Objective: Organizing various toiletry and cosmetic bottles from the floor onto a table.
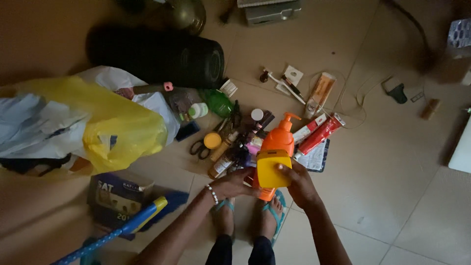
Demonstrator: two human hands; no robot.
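Note:
Both my hands hold an orange pump bottle [277,140] with a yellow label panel [273,168], upright above my sandalled feet [248,216]. My left hand [235,184], with a bead bracelet at the wrist, grips the bottle's lower left side. My right hand [297,184] wraps the lower right, thumb lying on the yellow panel. Beyond the bottle lies a heap of small toiletries on the tiled floor.
Scissors [199,148], a yellow-lidded jar [212,140], a green bottle [218,103], red tubes [319,133] and brushes lie scattered ahead. A yellow plastic bag [122,125] and a black roll [157,56] sit left. A box [117,194] and a blue-yellow stick [122,228] are near left.

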